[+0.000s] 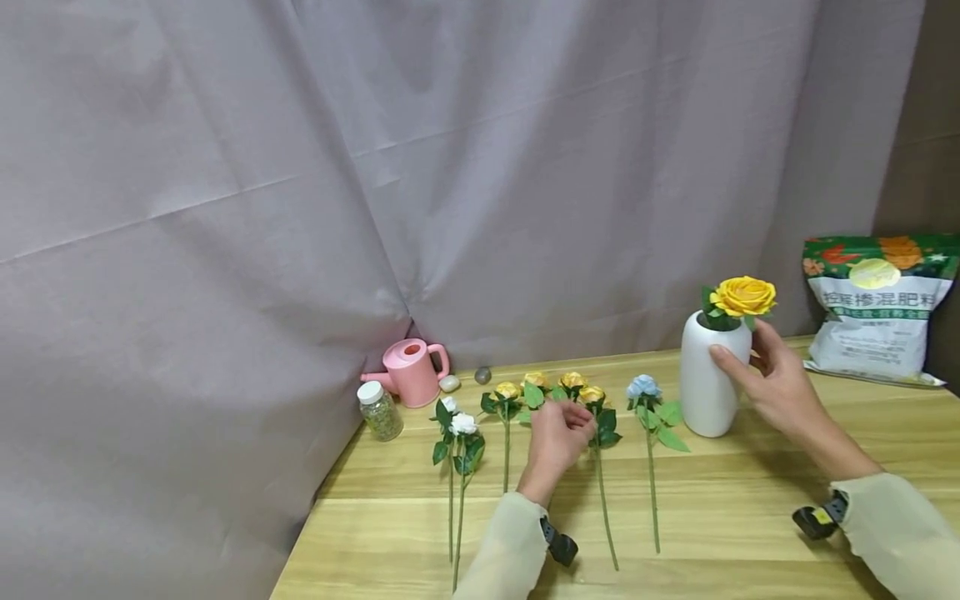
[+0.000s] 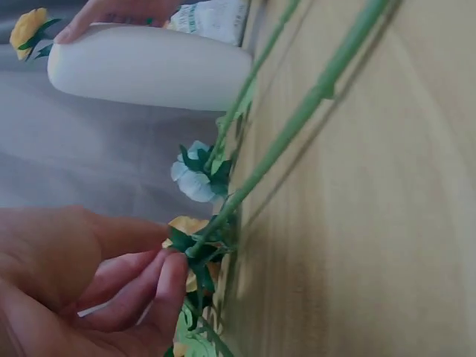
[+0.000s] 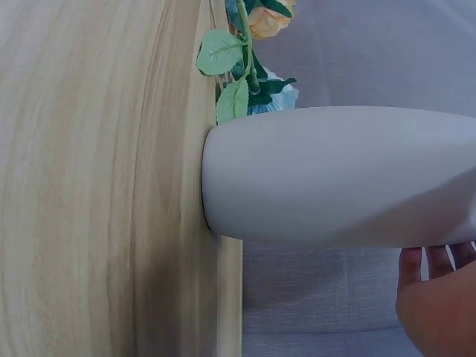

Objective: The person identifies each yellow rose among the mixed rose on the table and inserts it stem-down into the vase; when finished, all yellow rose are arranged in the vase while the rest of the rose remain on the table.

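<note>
A white vase stands upright at the right of the table, with a yellow rose in its mouth. My right hand holds the vase near its top, thumb across the front and fingers on the far side; in the right wrist view the fingers touch its wall. Among several yellow roses lying on the table, my left hand pinches one yellow rose just under its bloom, as the left wrist view shows. A blue rose lies between that hand and the vase.
White roses lie left of the yellow ones. Behind them are a pink watering can, a lidded jar and two small stones. A fertilizer bag stands at the back right, before a grey curtain.
</note>
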A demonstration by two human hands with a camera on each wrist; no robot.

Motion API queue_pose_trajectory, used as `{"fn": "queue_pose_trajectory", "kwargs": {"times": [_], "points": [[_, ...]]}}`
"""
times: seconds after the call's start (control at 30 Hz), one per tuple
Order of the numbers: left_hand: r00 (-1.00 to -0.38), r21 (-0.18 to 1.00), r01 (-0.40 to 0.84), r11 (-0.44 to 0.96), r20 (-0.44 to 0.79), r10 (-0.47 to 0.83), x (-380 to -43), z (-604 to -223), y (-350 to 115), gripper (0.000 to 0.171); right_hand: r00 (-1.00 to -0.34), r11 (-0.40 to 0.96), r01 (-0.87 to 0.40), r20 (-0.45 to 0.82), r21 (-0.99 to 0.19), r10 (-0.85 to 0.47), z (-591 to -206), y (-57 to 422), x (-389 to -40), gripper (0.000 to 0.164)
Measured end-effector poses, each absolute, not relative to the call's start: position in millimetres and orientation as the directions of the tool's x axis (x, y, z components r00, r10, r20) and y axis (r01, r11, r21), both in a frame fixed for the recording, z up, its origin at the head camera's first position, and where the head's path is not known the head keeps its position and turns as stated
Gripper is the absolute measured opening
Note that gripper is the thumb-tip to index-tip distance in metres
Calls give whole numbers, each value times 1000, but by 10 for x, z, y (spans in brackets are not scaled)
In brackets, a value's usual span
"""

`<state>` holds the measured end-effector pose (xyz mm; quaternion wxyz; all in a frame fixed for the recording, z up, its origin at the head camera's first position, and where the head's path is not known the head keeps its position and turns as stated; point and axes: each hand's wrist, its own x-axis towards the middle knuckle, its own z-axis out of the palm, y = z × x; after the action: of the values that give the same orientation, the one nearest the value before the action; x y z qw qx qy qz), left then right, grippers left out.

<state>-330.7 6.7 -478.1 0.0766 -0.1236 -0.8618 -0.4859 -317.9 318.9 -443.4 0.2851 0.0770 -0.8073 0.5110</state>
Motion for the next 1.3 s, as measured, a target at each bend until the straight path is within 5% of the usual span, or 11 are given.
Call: {"fn": "queue_pose_trajectory", "kwargs": {"times": [0.9, 1.3], "points": [[-986, 820, 137, 555, 61, 152, -3227, -4783, 196, 14, -845, 483, -377, 507, -790, 170, -4378, 3244, -3118, 67], [-978, 952, 179, 249, 144, 152, -3275, -4600, 148, 6, -834, 474, -402, 527, -783, 164, -4423, 3189, -3164, 66]]}}
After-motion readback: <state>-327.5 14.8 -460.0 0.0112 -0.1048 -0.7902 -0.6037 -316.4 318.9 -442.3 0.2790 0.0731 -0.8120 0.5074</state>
